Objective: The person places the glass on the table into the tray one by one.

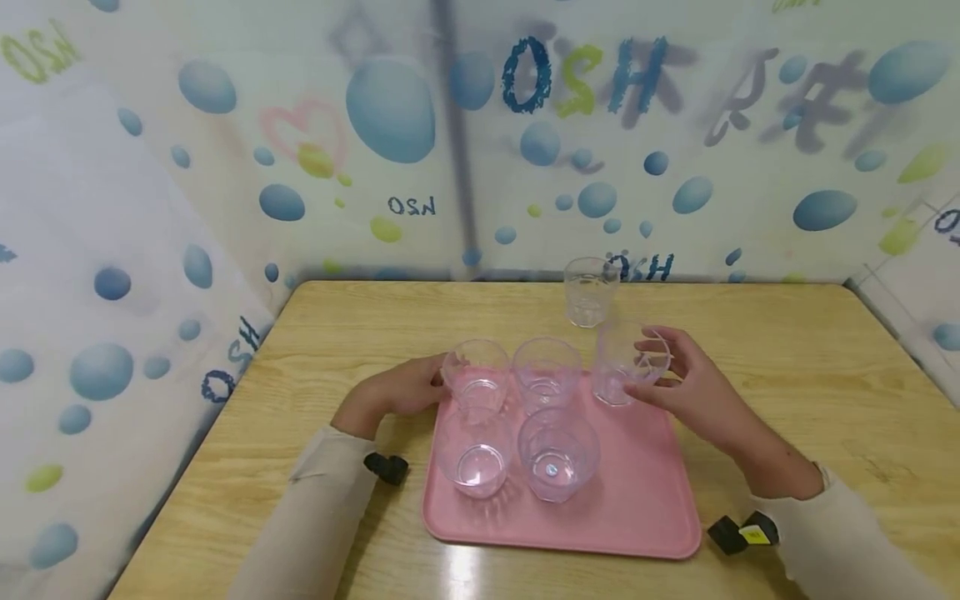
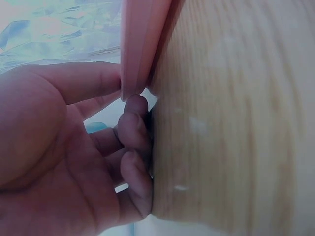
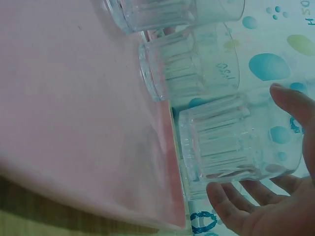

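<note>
My right hand (image 1: 693,392) holds a clear plastic cup (image 1: 617,385) at the back right corner of the pink tray (image 1: 637,500). In the right wrist view the thumb and the fingers lie on opposite sides of that cup (image 3: 221,142). Whether its base touches the tray is hard to tell. My left hand (image 1: 408,386) is at the tray's back left corner. The left wrist view shows its thumb against the tray's rim (image 2: 140,44), with the other fingers curled by the underside and the tabletop.
Several similar clear cups stand in two rows on the tray's left and middle, including one at the front (image 1: 558,467). Another clear glass (image 1: 590,296) stands behind the tray on the wooden table (image 1: 360,325). A patterned curtain (image 1: 495,167) borders the table's back edge.
</note>
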Motion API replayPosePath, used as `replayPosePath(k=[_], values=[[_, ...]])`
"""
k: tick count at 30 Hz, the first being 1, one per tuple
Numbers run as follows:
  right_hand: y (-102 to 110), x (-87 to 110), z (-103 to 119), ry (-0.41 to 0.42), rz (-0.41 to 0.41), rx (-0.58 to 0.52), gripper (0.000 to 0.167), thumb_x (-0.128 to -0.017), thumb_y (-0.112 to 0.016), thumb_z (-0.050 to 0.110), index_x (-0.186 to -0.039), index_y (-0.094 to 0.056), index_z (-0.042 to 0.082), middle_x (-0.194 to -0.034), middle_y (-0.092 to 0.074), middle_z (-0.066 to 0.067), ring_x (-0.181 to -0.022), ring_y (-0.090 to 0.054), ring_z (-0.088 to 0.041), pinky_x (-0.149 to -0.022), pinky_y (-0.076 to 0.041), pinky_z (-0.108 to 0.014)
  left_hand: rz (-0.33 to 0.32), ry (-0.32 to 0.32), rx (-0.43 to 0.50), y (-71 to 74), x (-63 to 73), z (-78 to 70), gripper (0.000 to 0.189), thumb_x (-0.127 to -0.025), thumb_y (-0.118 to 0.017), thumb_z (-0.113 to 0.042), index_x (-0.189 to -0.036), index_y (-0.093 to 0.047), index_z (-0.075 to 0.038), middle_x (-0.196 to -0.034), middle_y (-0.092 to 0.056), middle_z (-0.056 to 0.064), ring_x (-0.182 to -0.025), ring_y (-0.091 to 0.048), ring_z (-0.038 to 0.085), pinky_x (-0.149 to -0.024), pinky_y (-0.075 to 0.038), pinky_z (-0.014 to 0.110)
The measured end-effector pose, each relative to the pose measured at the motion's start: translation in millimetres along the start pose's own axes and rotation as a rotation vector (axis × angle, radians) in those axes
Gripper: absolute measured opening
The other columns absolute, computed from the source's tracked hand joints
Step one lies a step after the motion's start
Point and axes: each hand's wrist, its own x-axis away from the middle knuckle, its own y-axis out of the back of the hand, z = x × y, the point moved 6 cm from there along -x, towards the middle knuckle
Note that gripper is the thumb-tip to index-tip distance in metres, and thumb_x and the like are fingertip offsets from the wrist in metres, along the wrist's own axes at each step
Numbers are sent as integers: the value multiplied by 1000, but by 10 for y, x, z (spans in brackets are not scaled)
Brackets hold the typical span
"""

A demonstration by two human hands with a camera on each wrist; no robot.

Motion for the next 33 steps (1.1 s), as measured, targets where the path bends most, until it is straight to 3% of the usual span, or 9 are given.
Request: replayPosePath(k=[3,9,24,29,33], values=[[-33,56,-8,12,27,-11,87,-87,-78,32,-153,-25,13,-149,-43,-18,-135,-47,-39,-100,-52,-48,-4,3,3,-4,-15,6,55,-101,-55,-24,-153,-40,-15,-142,-57,12,-132,-52,26,-113,-39,49],[-70,107,-15,19,60,-23,86,-88,-78,28,-153,-25,9,-149,-43,-19,-135,-46,-42,-104,-45,-59,-10,5,13,6,-11,12,55,-100,-55,-22,-152,-41,-14,-141,-58,13,-132,-52,28,-112,-40,49],[-153,116,-59,36,120,-13,91,-87,-79,27,-156,-21,12,-151,-41,-20,-139,-42,-44,-109,-39,-56,-8,-22,21,4,-14,-6,51,-101,-57,-23,-150,-44,-13,-140,-59,11,-131,-52,26,-112,-40,48],[-15,99,-29,62,198,-50,76,-102,-58,27,-161,-11,17,-156,-36,-21,-141,-38,-46,-107,-43,-56,-8,-65,11,9,-14,-23,50,-102,-55,-22,-149,-44,-10,-144,-56,13,-136,-50,29,-114,-38,50],[208,-68,-8,33,134,-53,64,-107,-44,37,-160,-16,14,-155,-37,-21,-140,-41,-43,-108,-44,-52,-7,-62,18,10,-3,-5,52,-102,-54,-20,-151,-41,-8,-148,-53,14,-139,-46,31,-116,-35,50]])
